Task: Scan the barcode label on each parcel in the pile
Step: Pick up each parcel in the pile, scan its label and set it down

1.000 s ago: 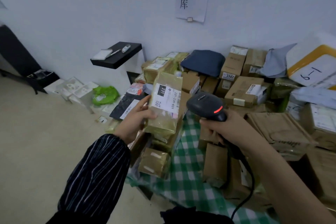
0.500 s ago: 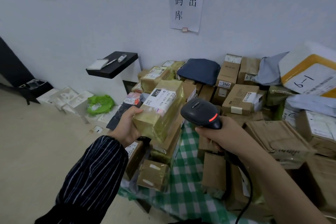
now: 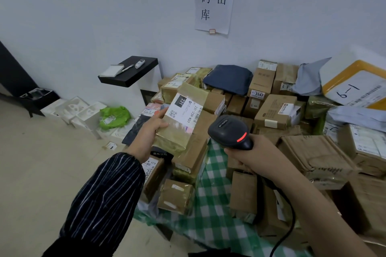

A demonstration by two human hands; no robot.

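My left hand (image 3: 153,126) grips a brown tape-wrapped parcel (image 3: 179,129) by its left side and holds it tilted above the pile. The parcel's white label (image 3: 183,111), marked 231, faces up toward me. My right hand (image 3: 253,152) holds a black corded barcode scanner (image 3: 228,131) just right of the parcel. A red light glows on the scanner's back, and its head points toward the parcel. A pile of brown cardboard parcels (image 3: 271,110) covers a green checked cloth (image 3: 213,210).
A black shelf (image 3: 129,75) with a pad, a pen and a marker juts from the white wall. White foam pieces (image 3: 73,110) and a green bag (image 3: 113,117) lie on the floor at left. A yellow-rimmed box (image 3: 355,85) marked 6-1 tops the pile at right.
My left hand has tipped the parcel from upright to lying slanted, label up, and lifted it slightly. The scanner has stayed close at its right.
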